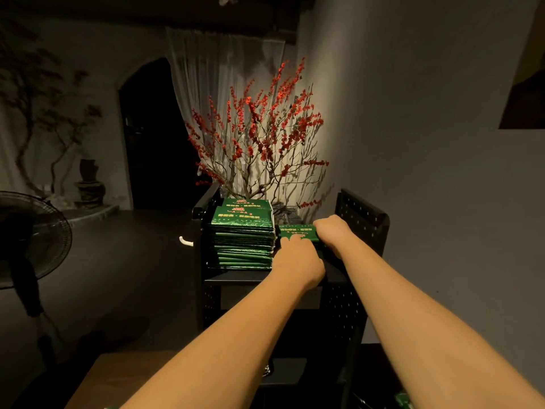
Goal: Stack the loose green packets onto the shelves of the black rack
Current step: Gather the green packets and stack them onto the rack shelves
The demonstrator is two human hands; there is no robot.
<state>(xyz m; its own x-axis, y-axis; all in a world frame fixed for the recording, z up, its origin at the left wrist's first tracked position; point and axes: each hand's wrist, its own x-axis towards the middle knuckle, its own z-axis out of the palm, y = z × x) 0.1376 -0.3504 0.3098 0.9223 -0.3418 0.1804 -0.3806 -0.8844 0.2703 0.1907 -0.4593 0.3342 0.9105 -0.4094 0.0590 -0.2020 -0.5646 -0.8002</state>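
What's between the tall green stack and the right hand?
In the head view, a green packet held by both hands lies between the stack and the right hand; the left hand grips its near edge.

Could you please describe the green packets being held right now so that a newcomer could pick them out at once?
Find the black rack in front of the red-blossomed branches. On its top shelf stands a tall stack of green packets; just to the right, the left hand and right hand grip a small held bundle. Unlike the stack, it is thin and gripped by both hands.
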